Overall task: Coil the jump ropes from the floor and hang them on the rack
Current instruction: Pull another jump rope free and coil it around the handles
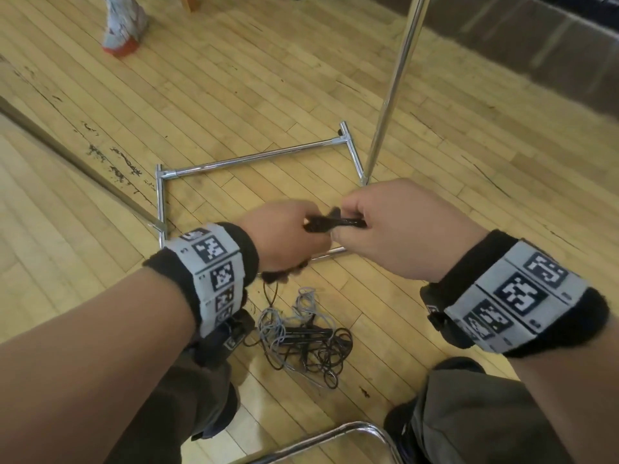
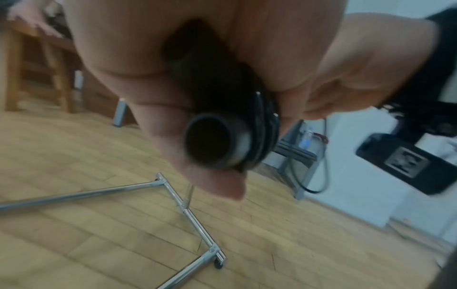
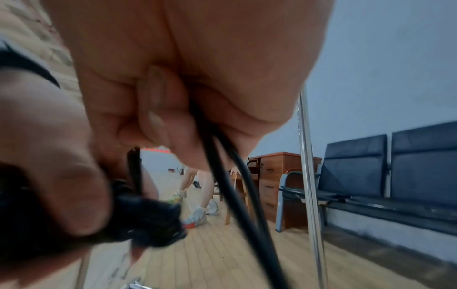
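My left hand (image 1: 294, 236) grips the black handles (image 1: 318, 226) of a jump rope, and the handle end (image 2: 212, 144) shows round and dark in the left wrist view with black cord wound beside it. My right hand (image 1: 361, 222) pinches the black cord (image 3: 222, 185) right next to the left hand. A tangled pile of black and grey jump ropes (image 1: 301, 336) lies on the wooden floor below my hands. The chrome rack base (image 1: 254, 159) rests on the floor ahead, and its upright pole (image 1: 392, 92) rises at the right.
A chrome chair frame (image 1: 335, 433) sits between my knees at the bottom. Another person's shoe (image 1: 122, 31) stands at the far left. Dark bench seats (image 3: 395, 176) and a wooden desk (image 3: 274, 176) line the wall at the right.
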`<action>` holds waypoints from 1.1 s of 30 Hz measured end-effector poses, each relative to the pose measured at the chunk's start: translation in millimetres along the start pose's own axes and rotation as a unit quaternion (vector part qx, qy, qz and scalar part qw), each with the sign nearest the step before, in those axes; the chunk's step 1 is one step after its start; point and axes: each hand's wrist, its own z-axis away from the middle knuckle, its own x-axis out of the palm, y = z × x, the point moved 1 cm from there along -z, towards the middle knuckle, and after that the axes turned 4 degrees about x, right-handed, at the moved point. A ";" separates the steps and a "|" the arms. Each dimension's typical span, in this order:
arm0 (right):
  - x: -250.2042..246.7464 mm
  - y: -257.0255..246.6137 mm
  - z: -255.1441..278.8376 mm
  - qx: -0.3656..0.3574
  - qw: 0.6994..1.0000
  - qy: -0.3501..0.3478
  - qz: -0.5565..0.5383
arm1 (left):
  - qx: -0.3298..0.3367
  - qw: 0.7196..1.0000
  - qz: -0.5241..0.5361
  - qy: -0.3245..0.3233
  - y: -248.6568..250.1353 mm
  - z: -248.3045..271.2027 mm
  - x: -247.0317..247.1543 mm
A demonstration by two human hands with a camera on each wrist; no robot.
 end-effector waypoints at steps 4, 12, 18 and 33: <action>4.0 3.9 3.5 0.003 0.991 -0.036 -0.130 | 0.007 0.979 0.187 0.083 -5.5 -2.4 -20.5; 31.1 46.3 6.8 0.090 0.960 -0.157 -0.211 | 0.082 0.915 0.393 -0.046 7.8 7.5 -29.3; 37.7 48.8 -1.7 0.131 0.947 -0.185 -0.228 | 0.092 0.938 0.299 -0.146 18.0 13.8 -12.3; 3.8 -4.1 -0.7 0.000 0.999 -0.022 0.031 | -0.022 0.997 0.056 -0.047 7.0 1.0 8.9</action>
